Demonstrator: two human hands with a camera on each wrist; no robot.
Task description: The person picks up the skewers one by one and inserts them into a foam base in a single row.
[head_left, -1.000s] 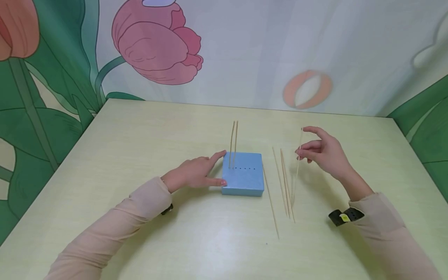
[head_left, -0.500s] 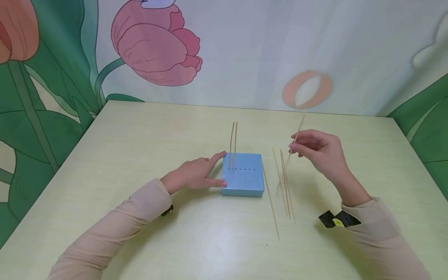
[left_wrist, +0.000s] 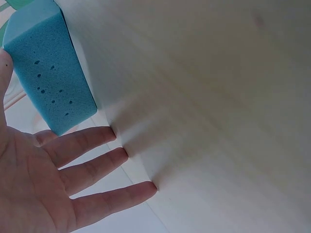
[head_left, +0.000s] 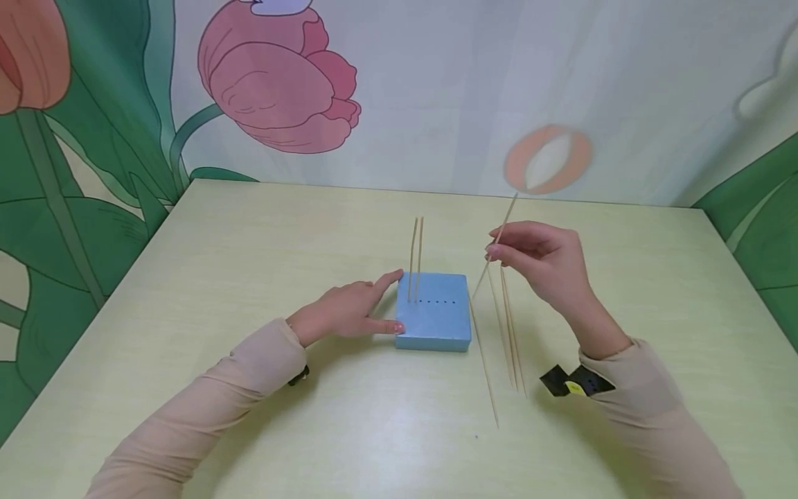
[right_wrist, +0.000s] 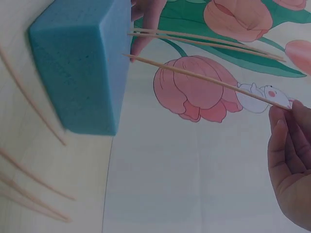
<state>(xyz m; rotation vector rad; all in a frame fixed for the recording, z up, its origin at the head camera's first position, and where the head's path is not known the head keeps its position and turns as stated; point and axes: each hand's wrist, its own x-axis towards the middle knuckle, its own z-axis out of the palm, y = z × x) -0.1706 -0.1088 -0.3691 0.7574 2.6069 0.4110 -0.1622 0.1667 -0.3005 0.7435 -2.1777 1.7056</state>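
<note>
A blue foam block point(head_left: 436, 322) has a row of small holes in its top, with two thin sticks point(head_left: 412, 260) upright at the row's left end. My left hand point(head_left: 343, 308) touches the block's left side with thumb and index finger; in the left wrist view its other fingers point(left_wrist: 97, 167) are straight, tips at the table. Right of the block, my right hand point(head_left: 545, 263) pinches another stick point(head_left: 508, 215), tilted, lower end near the block's right edge. In the right wrist view this stick point(right_wrist: 209, 79) points toward the block's holed face, fingertips at its far end.
One loose stick point(head_left: 483, 360) lies on the table point(head_left: 349, 430) along the block's right side. Several more loose sticks point(head_left: 512, 333) lie close together farther right, partly below my right hand. A curtain with printed flowers point(head_left: 274, 83) hangs behind the table.
My right hand has moved left toward the block, and its stick has gone from nearly upright to slanting, top to the right. The left hand and the block have stayed in place.
</note>
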